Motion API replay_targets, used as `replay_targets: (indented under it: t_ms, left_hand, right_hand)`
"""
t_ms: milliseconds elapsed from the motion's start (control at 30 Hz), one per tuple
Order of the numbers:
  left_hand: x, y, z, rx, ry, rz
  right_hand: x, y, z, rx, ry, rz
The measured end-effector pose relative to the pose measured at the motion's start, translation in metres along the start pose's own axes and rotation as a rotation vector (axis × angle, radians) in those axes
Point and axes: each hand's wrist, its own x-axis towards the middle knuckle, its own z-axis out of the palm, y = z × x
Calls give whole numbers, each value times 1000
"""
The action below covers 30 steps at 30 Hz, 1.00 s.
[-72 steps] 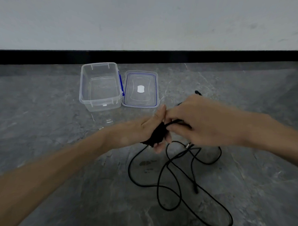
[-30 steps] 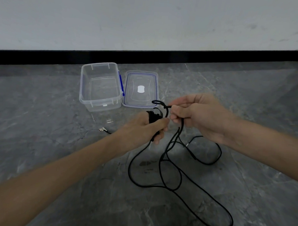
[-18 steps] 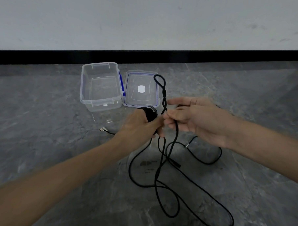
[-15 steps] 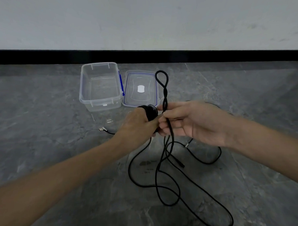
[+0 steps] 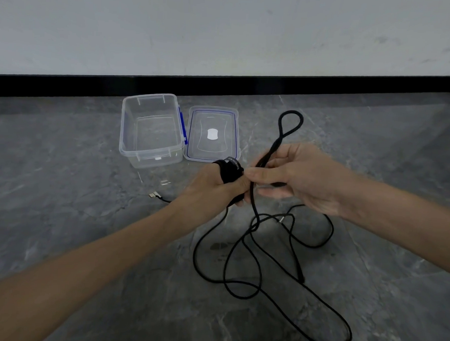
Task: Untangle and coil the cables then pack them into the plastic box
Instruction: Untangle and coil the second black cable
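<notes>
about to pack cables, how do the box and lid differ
The plastic box is deep, open side up; the lid is flat, lying just right of it. The lid bears a white patch in its middle; the box's floor is bare. Both are clear plastic with blue trim.

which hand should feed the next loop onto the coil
Right. The right hand pinches the loose cable with a loop standing above its fingers, right beside the coil. The left hand is full, gripping that coil.
</notes>
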Motion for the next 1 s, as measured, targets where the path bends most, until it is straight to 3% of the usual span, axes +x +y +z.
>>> replay_targets:
  t_ms: [133,233,400,467,800,1000]
  left_hand:
    - [-1,-7,-2,-97,-109,0]
    - [-3,-6,-1,-279,-231,-1]
    - [-7,-5,2,-533,-315,-59]
    - [-8,-4,0,-596,-325,-75]
    - [-6,2,1,-525,-230,11]
    - [-6,-1,-1,-313,-217,61]
  right_hand:
    - [2,5,-4,-147,-12,-187]
    - [6,8,-8,-117,-124,-308]
    - [7,5,-23,47,-419,-187]
    - [7,3,-30,52,-452,-156]
    - [12,3,-29,-68,-186,-356]
    - [10,7,-31,-123,-104,-385]
